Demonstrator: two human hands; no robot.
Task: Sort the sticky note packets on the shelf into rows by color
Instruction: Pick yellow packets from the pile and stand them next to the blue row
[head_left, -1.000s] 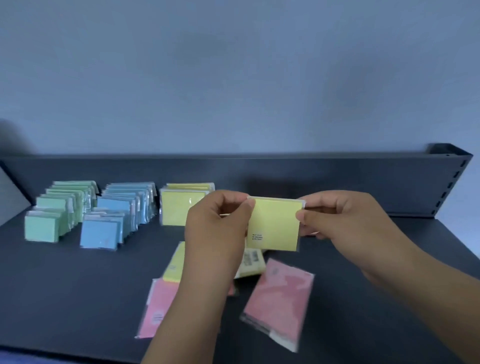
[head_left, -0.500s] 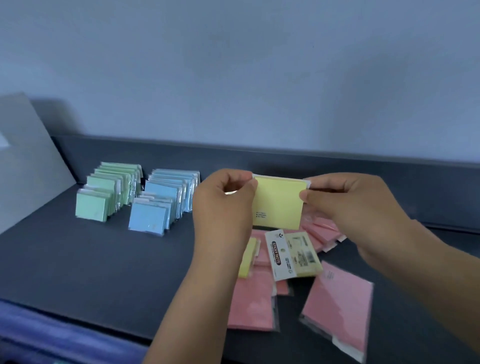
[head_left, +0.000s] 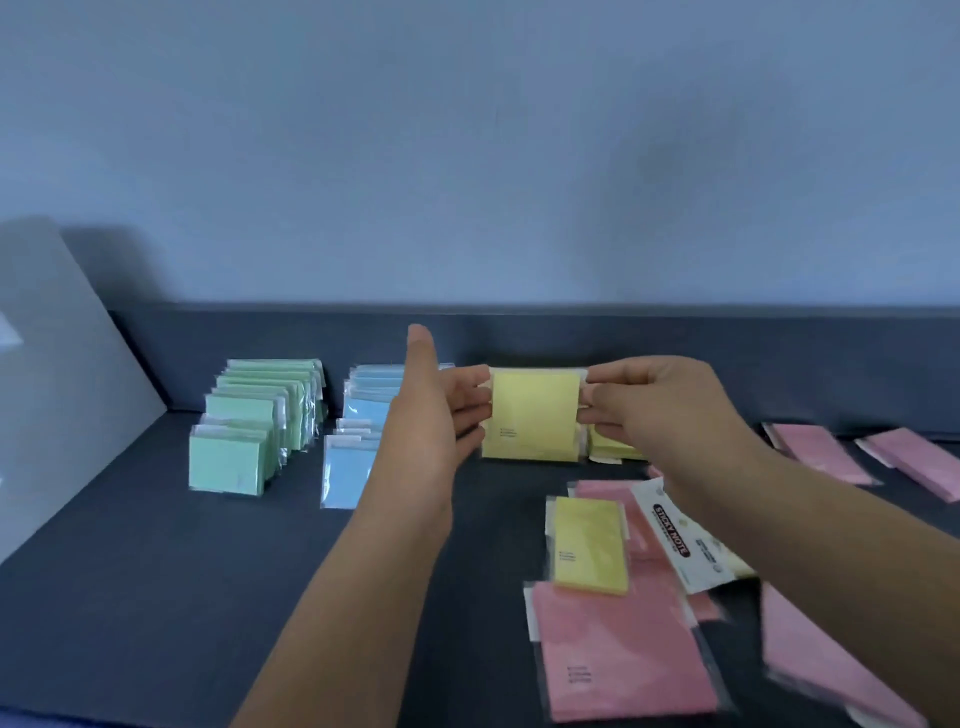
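- We hold one yellow packet (head_left: 535, 415) upright and face-on between both hands, at the back of the shelf (head_left: 156, 597), just right of the blue row (head_left: 358, 441). In our judgement this is the spot for the yellow row.
- Our right hand (head_left: 660, 410) pinches the packet's right edge with curled fingers and thumb, and so carries it.
- Our left hand (head_left: 441, 410) is spread, thumb lifted clear and fingers laid fairly straight against the left edge. It appears to steady and square the packet rather than grip it.
- We cannot tell whether the packet's bottom edge touches the shelf yet.
- Other yellow packets (head_left: 615, 448) show just behind the right hand, low and partly hidden. The held one probably goes in front of them.
- The green row (head_left: 260, 415) and the blue row stand side by side on the left, each packet upright and overlapping the next, running front to back. That pattern sets how the yellow one should stand.
- Unsorted stock lies flat near us: a loose yellow packet (head_left: 589, 545) on top of pink packets (head_left: 618, 654), and a labelled packet (head_left: 675, 530) reading "STICKY NOTE" under our right forearm.
- More pink lies flat at the far right (head_left: 821, 452), so the pink row is not yet begun.
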